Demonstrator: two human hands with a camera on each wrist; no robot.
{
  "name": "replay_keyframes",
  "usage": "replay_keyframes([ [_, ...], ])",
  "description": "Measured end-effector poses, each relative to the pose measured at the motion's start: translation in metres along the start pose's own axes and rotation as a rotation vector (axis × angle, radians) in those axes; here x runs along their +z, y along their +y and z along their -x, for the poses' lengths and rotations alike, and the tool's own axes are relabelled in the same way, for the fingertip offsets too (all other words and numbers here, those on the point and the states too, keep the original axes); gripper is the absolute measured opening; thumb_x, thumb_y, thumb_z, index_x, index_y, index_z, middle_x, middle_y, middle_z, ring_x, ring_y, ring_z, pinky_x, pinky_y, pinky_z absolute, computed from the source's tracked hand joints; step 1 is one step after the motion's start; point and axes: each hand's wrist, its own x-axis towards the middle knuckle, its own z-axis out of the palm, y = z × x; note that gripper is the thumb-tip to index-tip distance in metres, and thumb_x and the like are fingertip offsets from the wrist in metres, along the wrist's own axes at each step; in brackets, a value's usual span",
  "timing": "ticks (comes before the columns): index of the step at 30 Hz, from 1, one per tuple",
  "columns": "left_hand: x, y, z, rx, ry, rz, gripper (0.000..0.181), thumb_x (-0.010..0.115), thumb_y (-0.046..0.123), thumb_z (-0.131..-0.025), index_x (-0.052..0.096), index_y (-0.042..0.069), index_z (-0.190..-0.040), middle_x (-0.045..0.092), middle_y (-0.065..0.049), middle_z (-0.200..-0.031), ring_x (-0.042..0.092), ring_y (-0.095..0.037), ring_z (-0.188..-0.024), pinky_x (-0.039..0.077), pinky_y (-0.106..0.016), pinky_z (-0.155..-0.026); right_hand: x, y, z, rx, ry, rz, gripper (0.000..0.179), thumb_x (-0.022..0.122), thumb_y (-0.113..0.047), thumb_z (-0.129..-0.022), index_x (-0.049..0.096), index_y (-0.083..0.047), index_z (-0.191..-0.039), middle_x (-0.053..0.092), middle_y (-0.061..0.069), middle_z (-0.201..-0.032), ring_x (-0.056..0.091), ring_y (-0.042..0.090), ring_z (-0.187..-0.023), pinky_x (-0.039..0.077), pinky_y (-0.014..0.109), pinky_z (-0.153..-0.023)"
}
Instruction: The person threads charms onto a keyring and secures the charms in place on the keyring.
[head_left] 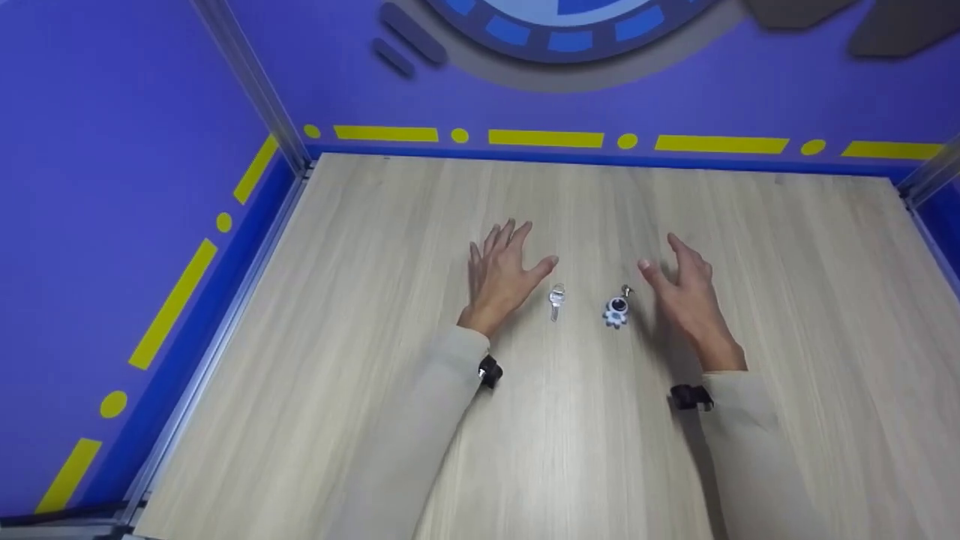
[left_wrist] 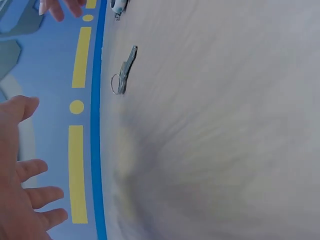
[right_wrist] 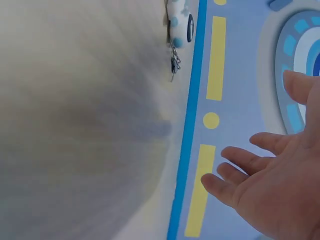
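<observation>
Near the middle of the wooden table lies a silver key (head_left: pixel 556 302) with a small ring at its top end. To its right is an astronaut-shaped keychain (head_left: pixel 616 312), white and pale blue with a dark visor and a metal clasp. My left hand (head_left: pixel 501 281) is to the left of the key, fingers spread, holding nothing. On the other side my right hand (head_left: pixel 688 300) hovers to the right of the keychain, thumb apart from the fingers, with nothing in it. In the left wrist view the key (left_wrist: pixel 127 71) and its ring show plainly. The keychain (right_wrist: pixel 179 25) appears in the right wrist view.
The light wooden table (head_left: pixel 375 300) runs back to a blue wall (head_left: pixel 525 105) with yellow dashes and dots. Another blue panel (head_left: pixel 112 187) stands along the left side. Metal posts (head_left: pixel 247 75) mark the corners. Each sleeve carries a small black wrist camera (head_left: pixel 490 371).
</observation>
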Motion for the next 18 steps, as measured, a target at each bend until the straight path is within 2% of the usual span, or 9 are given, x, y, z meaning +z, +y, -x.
replay_keyframes([
  [6, 0.008, 0.0, 0.006, -0.031, 0.003, 0.092, 0.066, 0.07, 0.05, -0.1, 0.057, 0.014, -0.154, 0.049, -0.012, -0.161, 0.037, -0.033, -0.153, 0.02, -0.065, -0.123, 0.002, 0.005, 0.006, 0.064, -0.022, -0.059, 0.086, 0.056, -0.05, -0.109, 0.018, 0.0, -0.168, 0.024, 0.029, -0.169, 0.022, 0.047, -0.156, 0.022, 0.063, -0.123],
  [11, 0.013, 0.001, 0.01, -0.024, -0.006, 0.204, 0.054, 0.077, 0.035, -0.099, 0.066, 0.008, -0.144, 0.057, -0.015, -0.152, 0.05, -0.032, -0.143, 0.038, -0.046, -0.118, 0.004, 0.008, 0.009, 0.117, -0.031, -0.081, 0.082, 0.055, -0.05, -0.109, 0.025, 0.001, -0.166, 0.035, 0.029, -0.164, 0.034, 0.046, -0.151, 0.031, 0.061, -0.12],
  [15, 0.015, 0.004, 0.013, -0.023, -0.026, 0.251, 0.045, 0.078, 0.031, -0.099, 0.071, 0.009, -0.137, 0.066, -0.01, -0.139, 0.06, -0.026, -0.127, 0.049, -0.036, -0.103, 0.003, 0.008, 0.012, 0.14, -0.015, -0.091, 0.071, 0.053, -0.048, -0.11, 0.039, 0.003, -0.159, 0.052, 0.028, -0.148, 0.052, 0.042, -0.135, 0.042, 0.054, -0.112],
  [18, 0.016, 0.006, 0.015, -0.017, -0.037, 0.278, 0.041, 0.078, 0.029, -0.099, 0.073, 0.01, -0.135, 0.07, -0.009, -0.13, 0.065, -0.023, -0.117, 0.052, -0.034, -0.096, 0.003, 0.008, 0.014, 0.152, -0.006, -0.111, 0.062, 0.054, -0.043, -0.111, 0.049, 0.004, -0.152, 0.061, 0.025, -0.135, 0.06, 0.033, -0.119, 0.051, 0.039, -0.1],
])
